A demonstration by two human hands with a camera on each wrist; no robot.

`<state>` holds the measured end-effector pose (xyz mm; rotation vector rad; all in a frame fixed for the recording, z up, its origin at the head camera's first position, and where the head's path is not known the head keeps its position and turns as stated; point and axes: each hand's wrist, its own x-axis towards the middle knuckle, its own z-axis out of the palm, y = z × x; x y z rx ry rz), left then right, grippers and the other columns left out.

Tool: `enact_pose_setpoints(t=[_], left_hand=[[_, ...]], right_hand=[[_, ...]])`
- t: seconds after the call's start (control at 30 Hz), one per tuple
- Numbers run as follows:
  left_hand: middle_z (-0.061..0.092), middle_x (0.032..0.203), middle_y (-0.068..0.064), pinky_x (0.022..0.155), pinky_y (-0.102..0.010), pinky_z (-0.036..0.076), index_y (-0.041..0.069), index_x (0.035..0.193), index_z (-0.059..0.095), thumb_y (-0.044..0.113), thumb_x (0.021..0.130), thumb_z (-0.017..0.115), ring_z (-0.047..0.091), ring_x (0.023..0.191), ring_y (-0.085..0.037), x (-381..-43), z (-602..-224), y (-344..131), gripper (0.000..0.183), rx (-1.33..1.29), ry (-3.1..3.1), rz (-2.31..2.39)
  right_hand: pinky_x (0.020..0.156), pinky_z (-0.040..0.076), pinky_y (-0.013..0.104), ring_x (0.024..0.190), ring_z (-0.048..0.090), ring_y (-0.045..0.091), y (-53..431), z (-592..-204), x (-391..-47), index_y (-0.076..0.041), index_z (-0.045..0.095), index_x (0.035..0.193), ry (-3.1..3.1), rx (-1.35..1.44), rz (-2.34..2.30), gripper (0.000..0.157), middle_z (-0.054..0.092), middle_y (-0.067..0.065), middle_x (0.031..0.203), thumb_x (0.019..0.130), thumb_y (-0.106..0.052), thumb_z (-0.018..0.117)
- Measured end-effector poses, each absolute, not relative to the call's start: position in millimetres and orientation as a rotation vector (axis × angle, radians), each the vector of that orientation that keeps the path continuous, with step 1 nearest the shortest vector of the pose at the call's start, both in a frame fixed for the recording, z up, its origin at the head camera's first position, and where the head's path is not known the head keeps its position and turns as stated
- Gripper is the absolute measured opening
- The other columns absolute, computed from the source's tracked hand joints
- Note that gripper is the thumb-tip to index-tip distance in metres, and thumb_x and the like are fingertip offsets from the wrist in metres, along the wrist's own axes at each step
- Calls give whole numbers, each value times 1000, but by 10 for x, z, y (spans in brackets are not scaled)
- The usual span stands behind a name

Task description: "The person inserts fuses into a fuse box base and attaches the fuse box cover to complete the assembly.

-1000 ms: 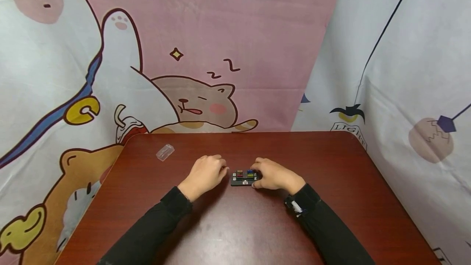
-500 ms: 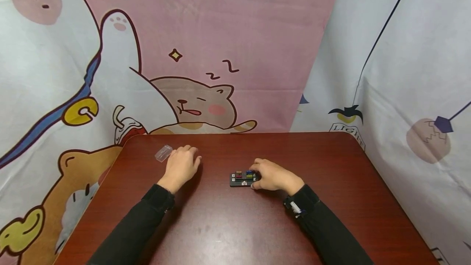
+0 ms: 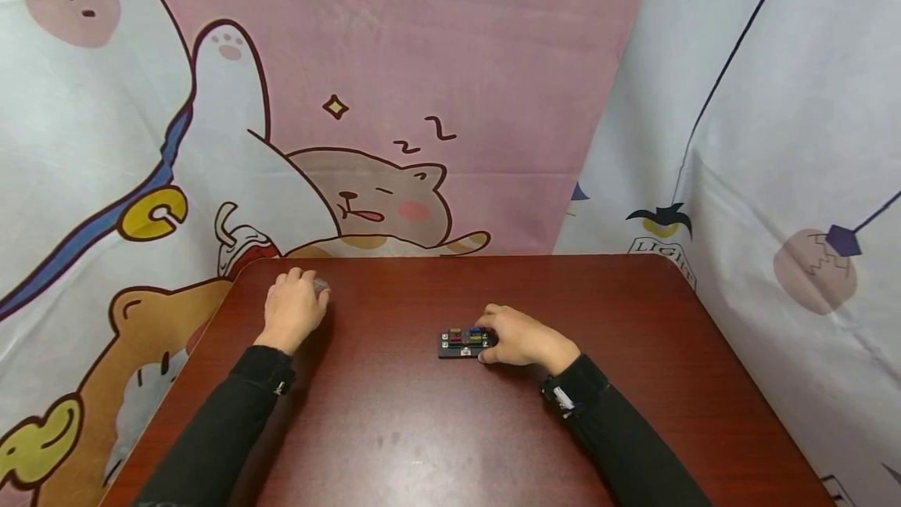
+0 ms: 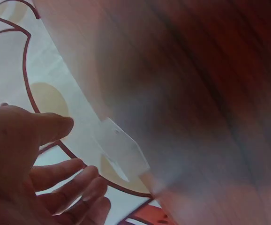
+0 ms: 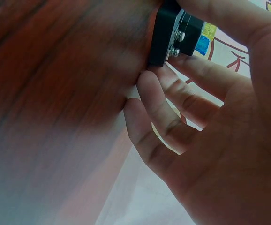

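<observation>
A small black fuse box (image 3: 454, 344) lies flat on the table, with coloured blade fuses in its top and metal screws at its end. My right hand (image 3: 524, 337) grips its right end between thumb and fingers; in the right wrist view, the block (image 5: 162, 35) sits between them, a blue fuse (image 5: 202, 45) and a yellow one showing. At the far left, my left hand (image 3: 292, 307) is beside a clear plastic cover (image 3: 320, 285), mostly hidden behind it. In the left wrist view, the thumb and loosely bent fingers stand apart from the cover (image 4: 124, 150).
Both things lie on a reddish-brown wooden table (image 3: 394, 429). The table's far edge runs close behind the left hand. A printed cloth (image 3: 493, 100) with cartoon animals hangs behind and around the table.
My left hand has moved left from beside the fuse box, past the clear cover, and now partly hides it. My right hand keeps its grip on the fuse box.
</observation>
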<state>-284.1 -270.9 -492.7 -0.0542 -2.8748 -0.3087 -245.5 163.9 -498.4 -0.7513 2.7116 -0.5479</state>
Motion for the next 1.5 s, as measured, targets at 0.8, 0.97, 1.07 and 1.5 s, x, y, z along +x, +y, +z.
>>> enact_pose_setpoints(t=[0.8, 0.97, 1.07, 1.5], left_hand=[[68, 113, -32, 85, -63, 54, -12, 129, 70, 25, 102, 73, 65, 96, -46, -2903, -5019, -3029, 46, 65, -3035, -405], [68, 113, -32, 86, -63, 54, -12, 128, 70, 24, 103, 71, 65, 97, -46, -2921, -5013, -3025, 44, 65, -3043, -427], [68, 113, -31, 87, -63, 54, -12, 127, 71, 23, 103, 71, 65, 97, -44, -2928, -5012, -3026, 43, 64, -3046, -425], [66, 120, -31, 96, -66, 55, -12, 133, 68, 23, 101, 72, 68, 102, -48, -2868, -5011, -2871, 48, -34, -2960, -510]], right_hand=[[98, 53, 39, 105, 59, 12, 1643, -4990, -2461, -17, 76, 134, 2709, -768, -568, 46, 65, -6, 120, 93, -34, 89], [98, 53, 40, 106, 59, 13, 1644, -4984, -2460, -17, 76, 134, 2713, -767, -565, 47, 65, -6, 120, 93, -34, 89], [98, 53, 40, 106, 58, 13, 1644, -4980, -2460, -17, 76, 135, 2711, -761, -567, 47, 65, -6, 120, 93, -34, 89], [101, 53, 42, 111, 59, 16, 1606, -4988, -2456, -15, 72, 142, 2714, -727, -471, 53, 64, -1, 128, 96, -37, 87]])
